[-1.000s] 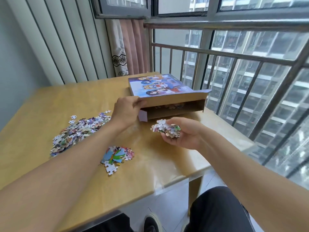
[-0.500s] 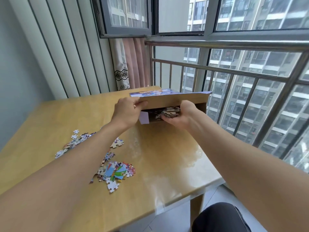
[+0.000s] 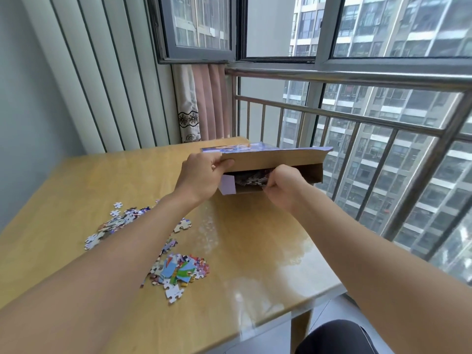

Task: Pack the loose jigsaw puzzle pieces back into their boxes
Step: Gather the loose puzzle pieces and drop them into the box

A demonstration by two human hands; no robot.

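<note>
**Two hands at the box mouth**

Loose pieces (image 3: 178, 270) at lower centre are partly hidden by the left forearm. Farther up, the flap is pinched by the left hand (image 3: 200, 176); pieces are clutched inside by the curled right hand (image 3: 282, 183). The box (image 3: 270, 159) lies widthwise, mouth facing the viewer.

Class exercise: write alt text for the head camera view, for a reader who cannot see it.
A person's left hand lifts the flap of a puzzle box while the right hand pushes pieces into its open end. More loose puzzle pieces lie on the wooden table.
</note>
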